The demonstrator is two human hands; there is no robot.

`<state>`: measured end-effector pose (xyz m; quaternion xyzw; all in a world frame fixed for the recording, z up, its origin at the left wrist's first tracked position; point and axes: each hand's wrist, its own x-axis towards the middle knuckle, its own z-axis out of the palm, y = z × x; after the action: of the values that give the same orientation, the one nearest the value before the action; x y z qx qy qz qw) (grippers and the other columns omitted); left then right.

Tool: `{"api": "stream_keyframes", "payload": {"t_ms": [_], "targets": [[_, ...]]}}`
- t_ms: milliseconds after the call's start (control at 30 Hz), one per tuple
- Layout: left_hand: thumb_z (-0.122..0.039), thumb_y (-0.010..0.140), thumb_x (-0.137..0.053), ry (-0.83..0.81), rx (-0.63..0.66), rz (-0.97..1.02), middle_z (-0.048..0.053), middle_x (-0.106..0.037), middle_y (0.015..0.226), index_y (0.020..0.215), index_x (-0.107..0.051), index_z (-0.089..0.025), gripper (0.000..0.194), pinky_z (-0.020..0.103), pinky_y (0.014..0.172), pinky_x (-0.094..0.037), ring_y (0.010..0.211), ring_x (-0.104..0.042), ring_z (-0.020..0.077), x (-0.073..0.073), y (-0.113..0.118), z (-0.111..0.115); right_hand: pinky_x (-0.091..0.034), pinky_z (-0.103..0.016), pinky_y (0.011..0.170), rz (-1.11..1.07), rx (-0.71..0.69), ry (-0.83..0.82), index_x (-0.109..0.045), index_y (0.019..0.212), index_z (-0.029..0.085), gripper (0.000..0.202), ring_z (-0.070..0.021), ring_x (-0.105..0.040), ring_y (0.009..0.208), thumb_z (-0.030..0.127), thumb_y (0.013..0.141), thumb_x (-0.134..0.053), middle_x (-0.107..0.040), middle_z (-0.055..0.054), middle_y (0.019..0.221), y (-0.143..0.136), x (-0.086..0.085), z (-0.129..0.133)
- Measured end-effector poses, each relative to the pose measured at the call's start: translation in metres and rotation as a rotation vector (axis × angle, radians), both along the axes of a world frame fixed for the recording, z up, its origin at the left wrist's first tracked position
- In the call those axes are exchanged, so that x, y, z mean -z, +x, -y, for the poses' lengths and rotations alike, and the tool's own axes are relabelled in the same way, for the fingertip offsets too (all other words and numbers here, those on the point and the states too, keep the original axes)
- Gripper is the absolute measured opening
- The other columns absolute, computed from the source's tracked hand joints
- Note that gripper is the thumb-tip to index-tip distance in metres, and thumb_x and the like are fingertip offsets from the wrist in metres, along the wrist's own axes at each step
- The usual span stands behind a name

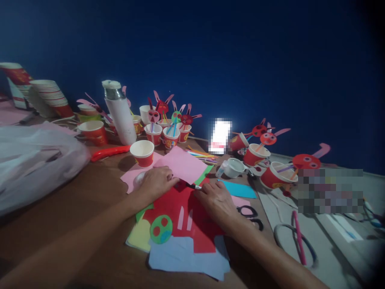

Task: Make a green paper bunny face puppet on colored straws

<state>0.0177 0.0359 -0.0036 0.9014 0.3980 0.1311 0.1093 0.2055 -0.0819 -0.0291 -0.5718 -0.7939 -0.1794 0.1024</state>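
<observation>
At lower centre, a round green paper face (161, 227) has red eyes, two pink paper strips (181, 218) lie unattached, the right hand (217, 197) grips a black-and-white pen (197, 187), and the left hand's (159, 180) hold is unclear.

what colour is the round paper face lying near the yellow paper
The round paper face is green with red eyes, seen in the head view.

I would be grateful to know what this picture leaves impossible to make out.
In the head view:
- Scissors' blades: behind the right hand and its wrist.
- Whether the left hand grips the pink sheet: blurred.
- Bright upright screen: pixelated.
- Objects under the right-side patch: pixelated.
- Plastic bag's contents: cloudy film; left edge cuts it off.
</observation>
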Motion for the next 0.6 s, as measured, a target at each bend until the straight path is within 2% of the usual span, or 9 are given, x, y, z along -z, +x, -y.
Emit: {"api": "stream_keyframes", "payload": {"t_ms": [167, 367, 500, 600], "targets": [[-0.041, 0.086, -0.045, -0.111, 0.083, 0.027, -0.001, -0.056, 0.066, 0.056, -0.051, -0.016, 0.04, 0.023, 0.053, -0.031, 0.059, -0.051, 0.0112, 0.003, -0.005, -0.003, -0.026, -0.035, 0.069, 0.05, -0.064, -0.043, -0.066, 0.078, 0.018, 0.013, -0.0186, -0.048, 0.071, 0.013, 0.086, -0.057, -0.06, -0.005, 0.074, -0.003, -0.006, -0.002], [-0.027, 0.083, -0.052, -0.106, 0.2, 0.029, 0.001, -0.057, 0.08, 0.07, -0.059, -0.017, 0.017, 0.025, 0.064, -0.037, 0.074, -0.055, 0.0141, 0.009, -0.004, 0.003, -0.026, -0.035, 0.067, 0.082, -0.132, -0.072, -0.062, 0.072, 0.015, 0.015, -0.0176, -0.047, 0.065, 0.005, 0.082, -0.056, -0.06, -0.006, 0.071, -0.003, -0.009, -0.007], [-0.026, 0.083, -0.053, -0.084, 0.221, 0.007, 0.002, -0.056, 0.082, 0.076, -0.06, -0.018, 0.013, 0.027, 0.065, -0.037, 0.076, -0.055, 0.0159, 0.014, -0.003, 0.006, -0.026, -0.035, 0.067, 0.023, -0.113, -0.05, -0.061, 0.07, 0.015, 0.018, -0.0169, -0.047, 0.064, 0.005, 0.082, -0.052, -0.059, -0.005, 0.068, 0.002, -0.002, -0.012], [-0.024, 0.084, -0.05, -0.083, 0.225, -0.005, 0.003, -0.056, 0.083, 0.076, -0.059, -0.018, 0.014, 0.027, 0.064, -0.037, 0.076, -0.055, 0.0161, 0.016, -0.003, 0.006, -0.027, -0.033, 0.069, -0.081, -0.065, -0.017, -0.062, 0.072, 0.015, 0.017, -0.017, -0.051, 0.068, 0.01, 0.084, -0.052, -0.06, -0.005, 0.068, 0.006, -0.002, -0.01]]}}
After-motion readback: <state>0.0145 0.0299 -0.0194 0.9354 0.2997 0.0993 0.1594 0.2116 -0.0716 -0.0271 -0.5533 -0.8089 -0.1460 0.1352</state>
